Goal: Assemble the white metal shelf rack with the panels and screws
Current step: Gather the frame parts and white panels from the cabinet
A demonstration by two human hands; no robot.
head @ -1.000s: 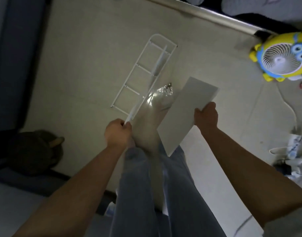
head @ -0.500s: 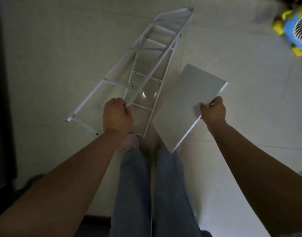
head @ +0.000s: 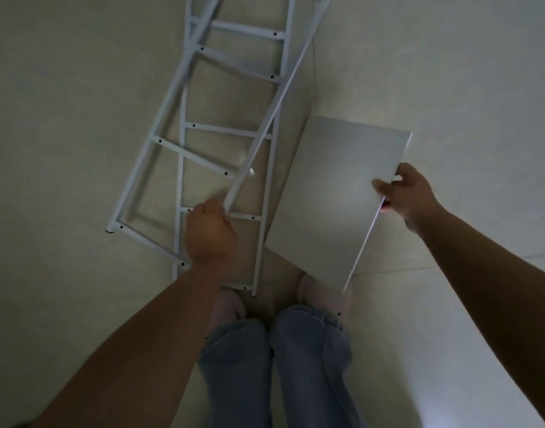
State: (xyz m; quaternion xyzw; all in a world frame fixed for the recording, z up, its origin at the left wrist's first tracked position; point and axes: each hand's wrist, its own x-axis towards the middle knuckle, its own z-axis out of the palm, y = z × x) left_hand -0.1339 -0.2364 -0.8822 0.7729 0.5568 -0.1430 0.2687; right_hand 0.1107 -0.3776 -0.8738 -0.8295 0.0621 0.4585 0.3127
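Your left hand clamps the white ladder-like metal frame, whose length runs away from you; your right hand pinches the flat white rectangular panel just right of it.

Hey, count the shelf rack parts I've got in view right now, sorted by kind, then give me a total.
White ladder-style side frames: 2
Flat white shelf panel: 1
Total: 3

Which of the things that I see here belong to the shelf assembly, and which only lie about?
Belong to the job:
white metal ladder-like side frames, one gripped by the left hand
flat white rectangular shelf panel, held by the right hand

Just lying about:
nothing visible on the pale tiled floor
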